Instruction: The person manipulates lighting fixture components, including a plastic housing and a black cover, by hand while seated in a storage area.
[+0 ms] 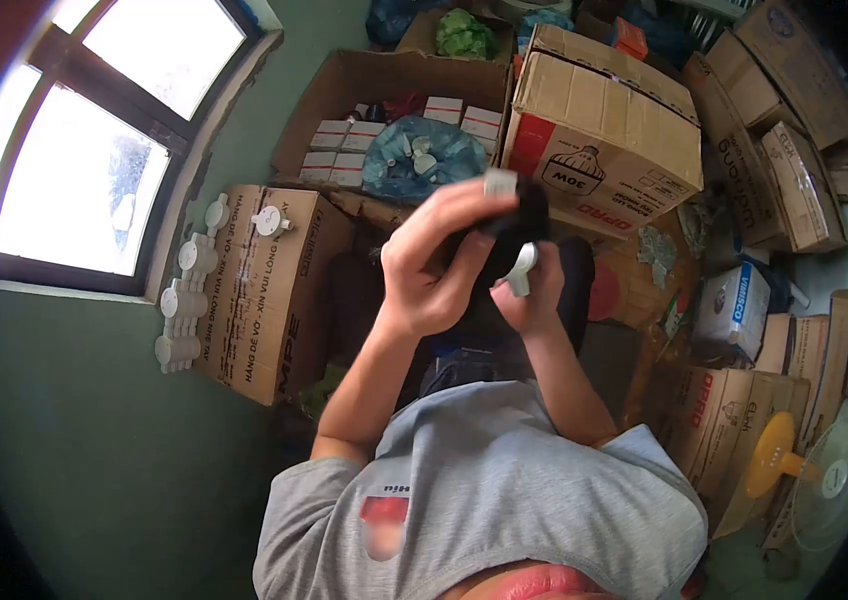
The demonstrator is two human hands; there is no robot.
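Note:
My left hand (434, 265) is curled against a dark black object (521, 215) whose kind I cannot make out. A small white piece (500, 182) shows at its fingertips. Beside it, my right hand (536, 290) is closed around a white plastic fitting (522, 262), with a short stub pointing down. The black object hides part of both hands' fingers. A similar round white junction box (271, 220) lies on the carton (259, 290) to the left. Several more white junction boxes (184, 300) stand stacked along that carton's edge by the wall.
Ahead, an open carton (309, 105) holds small white boxes and a blue plastic bag (414, 155) with white pieces in it. A large bulb carton (604, 130) stands to its right. More cartons (734, 420) and a fan with a yellow hub (772, 455) crowd the right side.

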